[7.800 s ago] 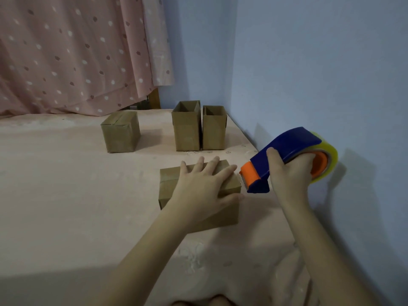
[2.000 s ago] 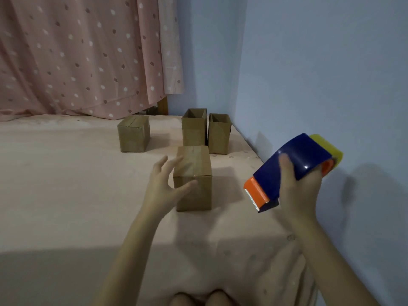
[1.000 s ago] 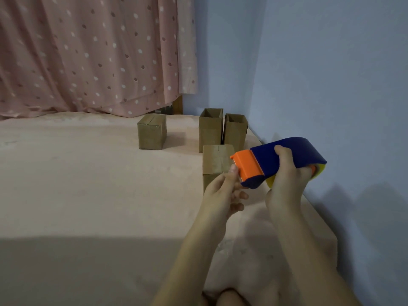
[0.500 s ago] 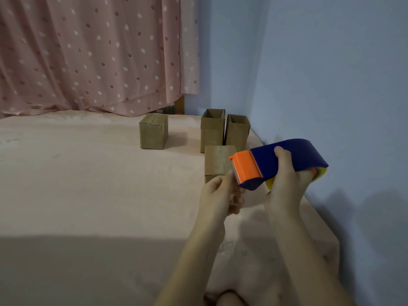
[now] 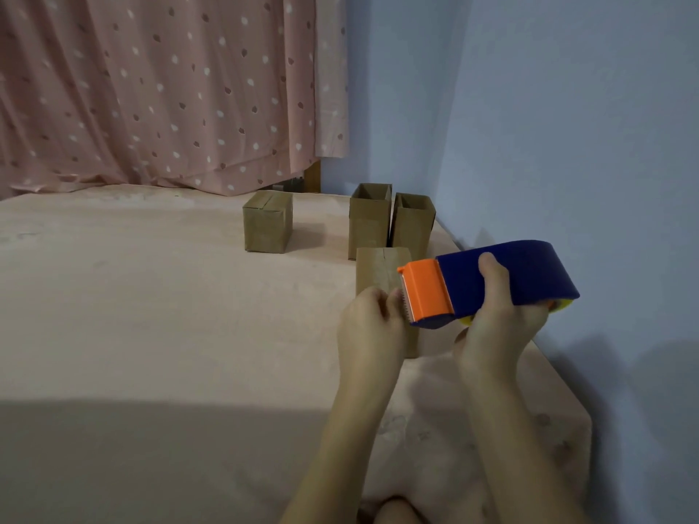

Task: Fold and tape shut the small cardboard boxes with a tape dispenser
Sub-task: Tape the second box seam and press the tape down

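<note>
My right hand (image 5: 495,327) grips a blue tape dispenser (image 5: 507,276) with an orange cutter head (image 5: 425,291), held in the air with the cutter pointing left. My left hand (image 5: 372,325) has its fingers curled at the toothed edge of the cutter, pinching at the tape end; the tape itself is too thin to see. Behind both hands a closed cardboard box (image 5: 380,272) stands on the pink surface, its lower part hidden by my left hand.
Two open-topped boxes (image 5: 370,221) (image 5: 412,225) stand side by side near the blue wall (image 5: 567,126). A closed box (image 5: 267,226) stands to their left. A dotted pink curtain (image 5: 159,88) hangs behind. The pink surface's right edge (image 5: 567,391) runs along the wall.
My left hand left the closed box and came up to the dispenser's cutter. My right hand turned the dispenser so the orange head points left, holding it level in the air.
</note>
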Motion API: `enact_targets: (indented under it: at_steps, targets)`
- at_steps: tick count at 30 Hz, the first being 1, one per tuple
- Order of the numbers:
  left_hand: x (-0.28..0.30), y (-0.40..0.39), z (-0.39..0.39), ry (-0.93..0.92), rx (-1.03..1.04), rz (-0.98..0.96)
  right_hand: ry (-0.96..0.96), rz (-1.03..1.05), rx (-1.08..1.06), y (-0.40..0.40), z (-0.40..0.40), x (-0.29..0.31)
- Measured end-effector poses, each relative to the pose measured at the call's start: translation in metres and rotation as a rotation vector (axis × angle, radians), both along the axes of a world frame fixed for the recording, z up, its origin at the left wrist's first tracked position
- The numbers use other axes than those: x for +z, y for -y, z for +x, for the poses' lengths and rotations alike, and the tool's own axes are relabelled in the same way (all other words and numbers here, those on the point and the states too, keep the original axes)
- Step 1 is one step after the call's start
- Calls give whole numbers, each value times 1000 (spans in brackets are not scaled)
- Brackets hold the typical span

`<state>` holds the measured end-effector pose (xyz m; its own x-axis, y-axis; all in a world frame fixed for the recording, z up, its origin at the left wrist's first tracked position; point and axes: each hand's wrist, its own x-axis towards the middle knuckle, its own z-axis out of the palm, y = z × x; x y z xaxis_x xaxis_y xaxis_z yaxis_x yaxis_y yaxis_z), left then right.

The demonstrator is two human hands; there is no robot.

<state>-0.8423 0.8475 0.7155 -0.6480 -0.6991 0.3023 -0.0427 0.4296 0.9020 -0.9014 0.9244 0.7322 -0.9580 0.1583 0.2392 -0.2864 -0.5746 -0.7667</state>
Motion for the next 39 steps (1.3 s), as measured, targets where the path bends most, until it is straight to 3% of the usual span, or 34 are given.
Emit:
enact_targets:
  at_steps: [4, 11, 16, 21, 29, 33, 37, 39]
  targets:
    - [1, 5, -2, -54, -10, 106, 29, -33, 8, 1, -1, -1]
    - [-3, 3, 1, -11, 16, 30, 87, -52, -8, -5, -3, 1]
    - [-16, 23, 13, -22, 86, -3, 93, -175, -31, -22, -12, 13]
    - [-6, 30, 18, -45, 100, -50, 35, -123, -64, -24, -13, 13]
    - [12, 47, 26, -10, 100, -64, -184, 176, -108, -12, -17, 21]
    - [4, 65, 33, -19, 94, 50, -174, 240, -82, 1, -14, 20]
    - [-7, 87, 41, 4, 76, 132, -46, 129, 9, -1, -13, 16]
    - [-11, 91, 41, 21, 51, 124, -93, 216, -54, -2, -12, 14]
